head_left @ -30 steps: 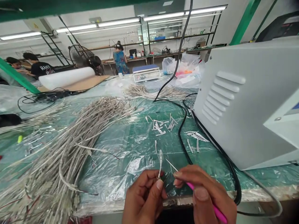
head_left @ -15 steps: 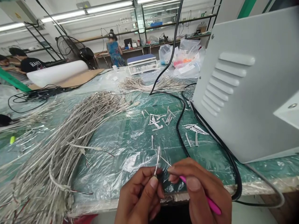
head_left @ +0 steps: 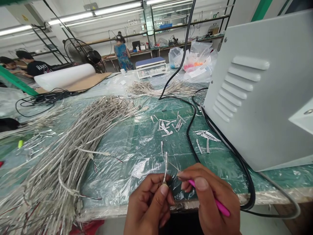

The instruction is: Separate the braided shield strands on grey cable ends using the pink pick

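Observation:
Between the thumb and fingers of my left hand [head_left: 151, 202] is a cable end [head_left: 165, 168], its silvery foil tip pointing up and away from me. The rest of that cable is hidden by the hand. My right hand [head_left: 212, 195] is closed round a pink-handled pick [head_left: 222, 208]. The pick's thin metal shaft [head_left: 174, 167] reaches left toward the foil tip; whether it touches is too fine to tell. Just beyond my hands, a loose foil strip [head_left: 161, 148] and a heap of foil scraps [head_left: 166, 126] lie on the plastic-covered green table [head_left: 117, 182].
A big bundle of braided cables [head_left: 73, 143] spreads over the left side, with another bundle [head_left: 161, 88] farther back. On the right stands a grey metal housing [head_left: 256, 98]. A black cord [head_left: 189, 130] runs across the table before it. People [head_left: 122, 54] are in the background.
The view has shifted slightly, so the table things appear a little farther right. My hands keep the same grips, and the pick stays close to the cable's foil tip.

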`<move>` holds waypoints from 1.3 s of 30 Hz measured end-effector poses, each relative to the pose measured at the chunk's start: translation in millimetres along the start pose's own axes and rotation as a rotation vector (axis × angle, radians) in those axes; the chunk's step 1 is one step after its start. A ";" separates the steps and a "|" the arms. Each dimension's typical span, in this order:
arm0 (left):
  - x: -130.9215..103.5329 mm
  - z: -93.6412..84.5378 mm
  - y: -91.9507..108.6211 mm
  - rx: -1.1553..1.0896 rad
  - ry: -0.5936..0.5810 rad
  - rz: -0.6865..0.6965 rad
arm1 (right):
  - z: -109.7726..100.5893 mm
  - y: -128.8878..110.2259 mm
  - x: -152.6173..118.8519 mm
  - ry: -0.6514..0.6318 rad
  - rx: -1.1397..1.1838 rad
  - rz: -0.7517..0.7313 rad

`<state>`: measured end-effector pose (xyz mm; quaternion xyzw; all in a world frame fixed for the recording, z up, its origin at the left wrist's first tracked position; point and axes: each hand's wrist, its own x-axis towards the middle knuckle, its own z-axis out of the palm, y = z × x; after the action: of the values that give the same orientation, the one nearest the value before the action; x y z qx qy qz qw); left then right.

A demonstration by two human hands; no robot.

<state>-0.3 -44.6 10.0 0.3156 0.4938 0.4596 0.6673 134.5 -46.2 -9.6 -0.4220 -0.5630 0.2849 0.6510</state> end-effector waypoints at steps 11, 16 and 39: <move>0.5 0.4 -2.0 0.002 -0.008 0.010 | -3.3 -2.5 -1.6 -0.070 0.088 -0.122; 0.5 0.5 -3.0 0.022 0.002 0.026 | -2.2 -4.4 -1.3 -0.099 0.086 -0.114; -1.9 9.4 -4.8 0.043 0.059 0.056 | 6.0 11.8 -14.1 0.097 -0.297 -0.320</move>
<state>9.9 -47.9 9.4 0.3300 0.5139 0.4763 0.6325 126.9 -51.1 -26.8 -0.4317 -0.6265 0.0712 0.6451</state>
